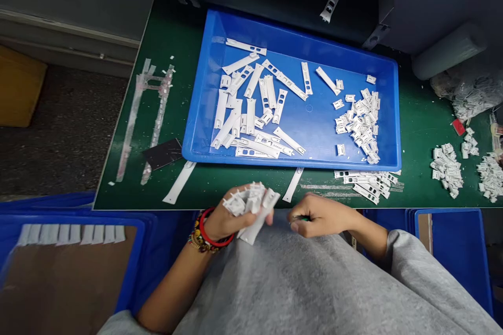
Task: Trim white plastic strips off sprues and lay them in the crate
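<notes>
No readable text, labels or numbers anywhere.

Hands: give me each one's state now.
Left hand: closed, holding white plastic parts.
Right hand: closed, pinching something small and green; too small to name.

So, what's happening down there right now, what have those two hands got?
Left hand gripping white plastic parts. Right hand pinching small green item, hard to make out. Ahead, blue tray holding more white parts.

The person wears a loose grey sweatshirt point(298, 282), its sleeves ending well above the wrists, with a red bangle point(212, 233) and colourful beaded bracelets point(198, 241) on the left wrist point(208, 230).
</notes>
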The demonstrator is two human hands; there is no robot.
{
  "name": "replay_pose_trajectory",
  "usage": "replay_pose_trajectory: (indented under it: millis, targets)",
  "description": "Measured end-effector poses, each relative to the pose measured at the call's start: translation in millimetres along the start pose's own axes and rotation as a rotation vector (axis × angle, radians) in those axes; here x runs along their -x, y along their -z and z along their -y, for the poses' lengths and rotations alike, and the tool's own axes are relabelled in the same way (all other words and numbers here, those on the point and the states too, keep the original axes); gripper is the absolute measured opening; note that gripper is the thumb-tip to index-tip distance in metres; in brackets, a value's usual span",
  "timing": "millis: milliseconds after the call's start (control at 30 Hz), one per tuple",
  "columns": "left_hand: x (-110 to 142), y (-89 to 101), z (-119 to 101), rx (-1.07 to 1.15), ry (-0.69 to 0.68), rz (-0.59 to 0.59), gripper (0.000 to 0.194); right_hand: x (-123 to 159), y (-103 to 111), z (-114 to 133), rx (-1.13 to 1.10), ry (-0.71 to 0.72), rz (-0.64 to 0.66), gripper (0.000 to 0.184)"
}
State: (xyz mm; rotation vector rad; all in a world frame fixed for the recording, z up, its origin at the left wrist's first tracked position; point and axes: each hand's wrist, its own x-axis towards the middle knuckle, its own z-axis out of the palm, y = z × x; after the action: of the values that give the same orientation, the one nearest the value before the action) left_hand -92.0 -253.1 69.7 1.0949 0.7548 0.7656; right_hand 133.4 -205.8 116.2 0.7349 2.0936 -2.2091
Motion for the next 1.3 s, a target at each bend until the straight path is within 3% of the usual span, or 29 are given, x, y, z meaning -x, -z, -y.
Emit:
replay_pose_trajectory:
  millis: [67, 133, 200, 333, 433, 600, 700, 767, 1000, 1200, 1300]
  targets:
    - [2, 6.1, 2, -0.080, 0.011, -0.026, 0.028, 0, -2, -3, -0.007, -0.019, -0.048, 0.032]
    - [1, 7.0, 3, -0.122, 0.081, 0.003, 0.024, -2, -4, -6, 0.009, -0.075, -0.196, 0.022]
    - [-1, 3.9, 4, -0.140, 0.130, -0.009, 0.025, -3, -7, -10, 0.027, -0.106, -0.319, 0.023]
    - [-4, 1.2, 6, -0.112, 0.120, -0.196, 0.028, -1, -6, -22, 0.082, -0.114, -0.453, 0.024]
    - [-1, 6.8, 7, -0.041, 0.177, -0.254, 0.030, 2, -3, -40, 0.117, -0.182, -0.582, 0.024]
    - [3, 8.4, 8, 0.095, 0.236, -0.264, 0.039, -1, -7, -67, 0.309, -0.323, -0.620, 0.027]
    - [1, 3.2, 10, 0.118, 0.233, -0.301, 0.042, -1, -12, -63, 0.511, -0.403, -0.638, 0.028]
    - [0, -0.1, 10, 0.116, 0.233, -0.306, 0.043, 2, -14, -51, 0.534, -0.361, -0.642, 0.020]
    - [-5, -10.4, -7, -0.096, 0.240, -0.302, 0.027, 2, -17, -3, 0.262, 0.066, -0.566, 0.018]
    - [-1, -20.4, -7, -0.152, 0.184, -0.456, 0.037, -13, -19, -1, 0.149, 0.182, -0.610, 0.017]
    - [-3, -21.0, -10, -0.043, 0.157, -0.354, 0.033, -13, -15, -2, 0.097, 0.235, -0.596, 0.016]
